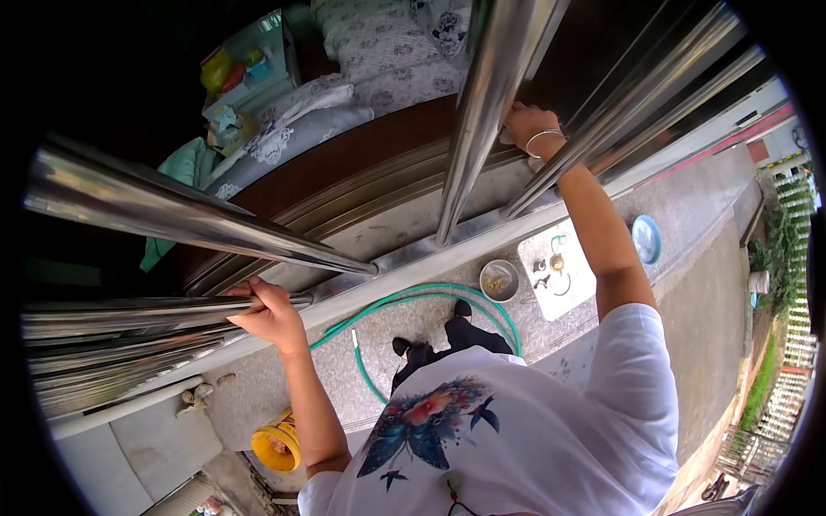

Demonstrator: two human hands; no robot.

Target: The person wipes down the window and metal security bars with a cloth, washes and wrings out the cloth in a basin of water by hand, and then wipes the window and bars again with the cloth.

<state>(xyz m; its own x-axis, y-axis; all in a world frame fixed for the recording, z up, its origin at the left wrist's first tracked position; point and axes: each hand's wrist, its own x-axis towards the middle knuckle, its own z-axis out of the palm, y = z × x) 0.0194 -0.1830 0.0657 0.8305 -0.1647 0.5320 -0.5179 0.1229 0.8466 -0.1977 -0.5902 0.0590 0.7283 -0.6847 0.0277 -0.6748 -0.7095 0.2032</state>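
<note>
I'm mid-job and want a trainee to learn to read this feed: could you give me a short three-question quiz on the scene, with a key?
1. Which hand has a bracelet at its wrist?
2. True or false: the green hose lies near the black shoes.
3. Fill the gap: the left hand is wrapped around a metal ____.

Key:
1. The right hand.
2. True; it curves on the ground beside them.
3. bar.

Silvery bars (486, 112), green hose (430, 286)
</note>
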